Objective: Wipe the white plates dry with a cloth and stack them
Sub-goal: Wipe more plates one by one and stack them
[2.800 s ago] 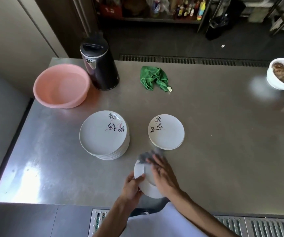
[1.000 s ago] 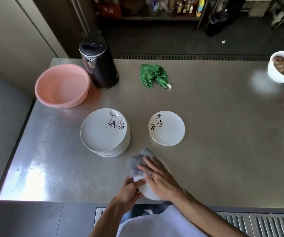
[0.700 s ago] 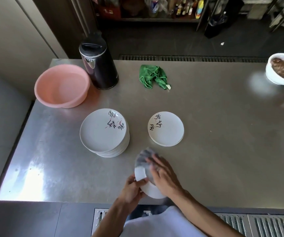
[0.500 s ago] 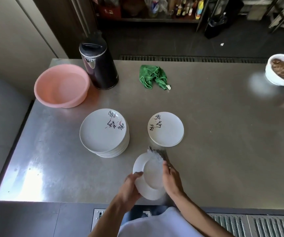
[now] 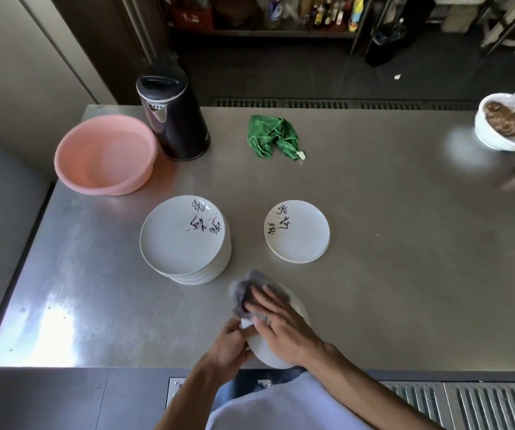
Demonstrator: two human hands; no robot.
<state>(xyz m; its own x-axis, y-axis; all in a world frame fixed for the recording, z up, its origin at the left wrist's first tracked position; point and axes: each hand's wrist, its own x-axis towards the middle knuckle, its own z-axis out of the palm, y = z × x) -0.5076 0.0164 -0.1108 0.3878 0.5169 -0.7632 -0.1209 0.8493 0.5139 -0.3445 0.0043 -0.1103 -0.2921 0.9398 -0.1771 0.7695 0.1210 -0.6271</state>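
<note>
The left hand (image 5: pixel 231 342) pinches the near-left rim of the plate (image 5: pixel 268 352) with its fingers curled round the edge, so the plate is clamped and is held tilted over the near edge of the table (image 5: pixel 405 274). The right hand (image 5: pixel 284 330) lies on the face of the plate with straight, spread fingers. It presses the grey cloth (image 5: pixel 250 293) under them, and the cloth bunches out just past the fingertips.

To do this step well, I think the pressing hand should sweep in circles up to the rim. The pinching hand should turn the plate bit by bit, so that no wet part is left under its fingers. The back probably needs the cloth too.

Both forearms come in from the near side with the wrists close together, and the right hand covers most of the plate.

Just beyond the grip, to its left, stands the tall stack (image 5: pixel 184 240). Beyond it and a little to the right lies the short stack (image 5: pixel 296 231), which is probably the place for this plate. Well beyond lies a green cloth (image 5: pixel 273 136).
</note>
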